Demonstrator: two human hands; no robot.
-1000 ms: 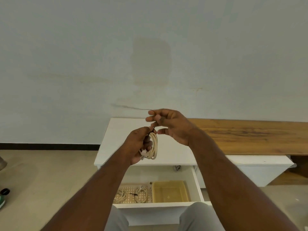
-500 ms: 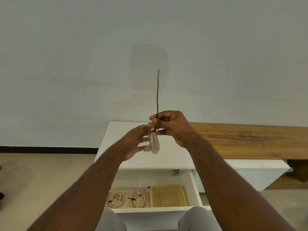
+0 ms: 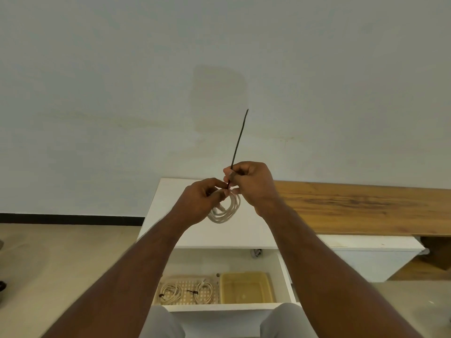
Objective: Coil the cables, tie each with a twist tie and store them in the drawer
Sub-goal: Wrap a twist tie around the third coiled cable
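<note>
A person seated before an open drawer [image 3: 219, 307] holds a coiled cream cable [image 3: 225, 209] in mid-air over a white surface [image 3: 161, 215]. The left hand [image 3: 203, 200] pinches the top of the coil, fingers curled round the bundled loops. The right hand [image 3: 251, 184], just beside it at 2 o'clock, has finger and thumb closed tight on a dark twist tie [image 3: 238, 145], gripping it right where it meets the coil.

What has changed: a second ago the coil hung edge-on in the left hand and the tie trailed out flat toward 9 o'clock. Half a second ago the tie had swung upright, pointing to 12 o'clock. Now its long free end leans toward 1 o'clock, and the coil has turned so its loops face the camera, hanging open and round below the hands.

This suggests the tie has been passed around the loops and is partway through being twisted or cinched; so much free tail probably means more turns are needed before the bundle holds. Whether the tie fully encircles the coil is hidden by the fingers.

In the drawer, at 6 o'clock from the hands, two cables [image 3: 185, 292] lie already coiled and tied in a pegged tray [image 3: 186, 280], beside a yellowish tub [image 3: 246, 287]. This third cable would likely join them once it is secured.
</note>
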